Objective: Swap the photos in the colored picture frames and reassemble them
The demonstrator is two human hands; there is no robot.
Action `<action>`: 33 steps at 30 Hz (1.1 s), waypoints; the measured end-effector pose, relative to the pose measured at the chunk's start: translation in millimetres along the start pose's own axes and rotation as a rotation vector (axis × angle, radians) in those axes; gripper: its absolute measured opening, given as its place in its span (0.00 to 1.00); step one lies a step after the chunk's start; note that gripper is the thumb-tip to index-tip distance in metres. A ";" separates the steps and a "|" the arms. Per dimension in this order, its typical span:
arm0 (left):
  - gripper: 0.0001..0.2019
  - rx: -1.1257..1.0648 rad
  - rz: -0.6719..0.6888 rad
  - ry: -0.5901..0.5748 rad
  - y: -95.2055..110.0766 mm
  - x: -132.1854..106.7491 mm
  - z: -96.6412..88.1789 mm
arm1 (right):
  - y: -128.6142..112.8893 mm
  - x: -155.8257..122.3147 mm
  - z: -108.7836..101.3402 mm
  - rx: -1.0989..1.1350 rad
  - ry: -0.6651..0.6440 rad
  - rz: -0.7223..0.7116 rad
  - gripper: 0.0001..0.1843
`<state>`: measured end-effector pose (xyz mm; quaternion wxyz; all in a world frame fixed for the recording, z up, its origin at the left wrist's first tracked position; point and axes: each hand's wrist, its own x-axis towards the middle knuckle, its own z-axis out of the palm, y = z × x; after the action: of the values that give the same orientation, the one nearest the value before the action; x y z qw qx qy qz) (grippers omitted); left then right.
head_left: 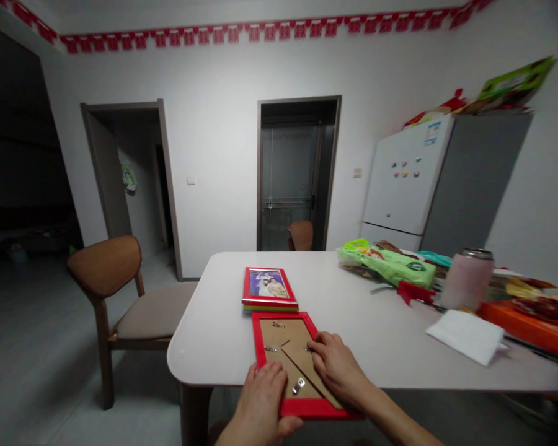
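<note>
A red picture frame point(259, 341) lies face down at the table's near edge, its brown backing board point(291, 365) showing. Small metal clips sit along the backing, including a lower clip point(298, 386) and a left clip point(271, 349). A fold-out stand strip runs diagonally across the board. My left hand point(263, 399) grips the frame's lower left side, fingers over the edge and thumb by the bottom rim. The curled fingers of my right hand point(337, 365) press at the right clip point(306, 349), partly hiding it. Just beyond lies a stack of frames, a red photo frame point(268, 285) on top.
On the table's right are a green packet point(390, 263), a pink tumbler point(467, 282), a white napkin point(467, 334) and an orange box point(525, 325). A wooden chair point(105, 266) stands left of the white table point(214, 334). Behind is a fridge point(404, 179).
</note>
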<state>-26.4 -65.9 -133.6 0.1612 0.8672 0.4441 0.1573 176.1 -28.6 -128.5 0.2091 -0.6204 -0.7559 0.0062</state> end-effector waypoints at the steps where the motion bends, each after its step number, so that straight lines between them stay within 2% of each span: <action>1: 0.31 0.002 -0.006 0.008 0.2 0.2 0.0 | -0.2 1.6 1.2 -0.013 -0.004 0.000 0.16; 13: 0.29 0.016 -0.058 0.021 4.7 2.2 2.0 | 3.1 -0.1 5.2 0.066 0.067 0.017 0.16; 17: 0.27 0.018 -0.064 0.034 6.8 1.5 0.9 | 3.4 0.8 3.7 0.060 0.058 0.018 0.16; 25: 0.30 0.015 -0.078 0.048 5.2 1.1 2.4 | 2.6 -0.3 -0.3 0.064 0.032 0.020 0.16; 30: 0.33 0.020 -0.073 0.046 3.1 1.1 3.5 | -2.0 -9.6 -4.8 0.060 0.019 -0.039 0.17; 33: 0.34 0.020 -0.061 0.041 2.4 0.7 3.7 | -19.7 -23.5 -11.0 0.100 -0.035 -0.186 0.16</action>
<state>-22.7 -67.2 -135.9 0.1479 0.8513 0.4754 0.1657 164.6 -57.9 -120.3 0.2260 -0.5361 -0.8126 0.0353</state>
